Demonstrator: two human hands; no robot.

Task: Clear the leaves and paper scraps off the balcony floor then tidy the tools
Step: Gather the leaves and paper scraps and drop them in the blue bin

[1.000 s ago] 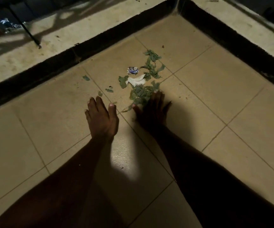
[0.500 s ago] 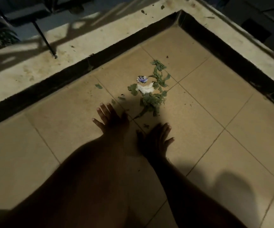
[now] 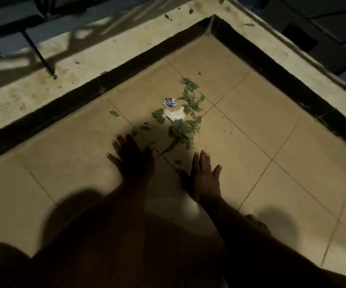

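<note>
beige tiled balcony floor (image 3: 271, 121): square tiles with thin grout lines, filling most of the view, lit from behind the person so that large soft shadows fall across the near half.

pale concrete ledge (image 3: 84, 65): stained, runs along the far and right sides and meets in a corner at the top; a few dark leaf bits (image 3: 191, 11) lie on it near that corner.

black border strip (image 3: 43, 119): sits between ledge and floor, following both sides.

thin dark railing post (image 3: 39, 53): slants down to a foot on the ledge, upper left.

left hand (image 3: 134, 161): palm down over the floor, fingers straight and spread, holding nothing, mostly in shadow; whether it touches the tile cannot be told.

right hand (image 3: 204, 175): palm down, fingers straight, thumb and little finger splayed, holding nothing; contact with the tile cannot be told either. the two hands lie side by side, apart, just on the near side of the litter.

green leaves (image 3: 185, 129): loose heap in the middle of the floor, trailing away toward the corner, with one stem pointing back between the hands.

white paper scrap (image 3: 175, 114): crumpled, lying against the far left edge of the heap.

blue-and-white paper scrap (image 3: 170, 102): crumpled, just beyond the white one.

stray leaf (image 3: 114, 113): alone, left of the heap.

small leaf fragment (image 3: 177, 162): on the tile between the two hands.
</note>
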